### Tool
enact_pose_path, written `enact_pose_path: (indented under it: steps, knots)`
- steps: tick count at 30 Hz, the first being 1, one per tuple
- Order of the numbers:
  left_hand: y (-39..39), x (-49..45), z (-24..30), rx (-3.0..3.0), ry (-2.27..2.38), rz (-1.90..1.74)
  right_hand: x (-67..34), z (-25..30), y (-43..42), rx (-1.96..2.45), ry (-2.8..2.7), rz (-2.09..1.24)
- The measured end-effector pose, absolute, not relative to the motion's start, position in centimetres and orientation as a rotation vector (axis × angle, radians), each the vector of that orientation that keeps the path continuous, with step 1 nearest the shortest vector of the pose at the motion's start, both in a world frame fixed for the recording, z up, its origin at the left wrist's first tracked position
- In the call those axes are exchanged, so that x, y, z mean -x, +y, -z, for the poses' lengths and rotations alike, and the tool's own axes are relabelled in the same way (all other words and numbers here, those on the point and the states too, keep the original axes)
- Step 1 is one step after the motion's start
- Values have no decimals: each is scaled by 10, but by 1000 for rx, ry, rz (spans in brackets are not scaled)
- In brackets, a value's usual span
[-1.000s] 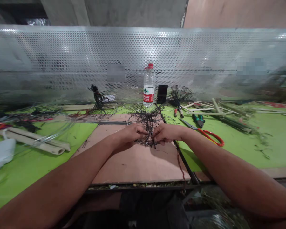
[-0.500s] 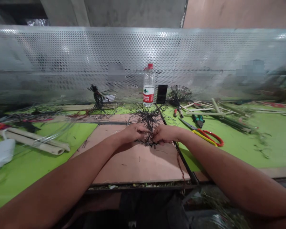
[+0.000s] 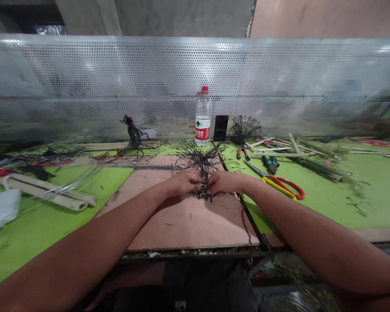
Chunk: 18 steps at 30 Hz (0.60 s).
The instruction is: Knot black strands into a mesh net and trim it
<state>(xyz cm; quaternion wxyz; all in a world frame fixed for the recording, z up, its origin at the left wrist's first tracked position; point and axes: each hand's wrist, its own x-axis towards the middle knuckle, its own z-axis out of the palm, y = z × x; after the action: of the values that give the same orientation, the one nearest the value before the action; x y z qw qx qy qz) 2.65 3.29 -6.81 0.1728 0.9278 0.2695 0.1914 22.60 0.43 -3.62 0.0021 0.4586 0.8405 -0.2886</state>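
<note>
A tree-like bundle of thin black twisted wire (image 3: 204,162) stands on the pale wooden board (image 3: 182,225), its strands fanned out at the top and spread at the base. From the left, my left hand (image 3: 186,182) has its fingers bent round the lower stem. My right hand (image 3: 222,182) pinches the same bundle low on its right side. Both sets of fingertips are close together, and the exact strands between them are too fine to make out.
Right of the board lie red-and-yellow scissors (image 3: 281,186), green-handled pliers (image 3: 271,164) and cut bamboo sticks (image 3: 279,151). A water bottle (image 3: 203,117) and a dark phone (image 3: 221,128) stand behind. Bamboo tubes (image 3: 61,195) lie left. A perforated metal screen (image 3: 117,78) runs across the back.
My hands have shifted only slightly, with the right fingertips a little further left against the stem. The lower wire strands sit a bit differently; everything else is unmoved.
</note>
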Motion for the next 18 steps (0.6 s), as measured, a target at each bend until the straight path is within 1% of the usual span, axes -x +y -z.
enact_pose_path:
  steps: [4,7,18]
  knots:
    - [32,-28,67,-2618,752,-530,-222,33,2,-1439,2655,824]
    - [29,-30,63,-2611,852,-501,-221,33,1,-1426,2666,762]
    - [24,-37,62,-2507,1093,-496,-219,35,-1,-1389,2709,747]
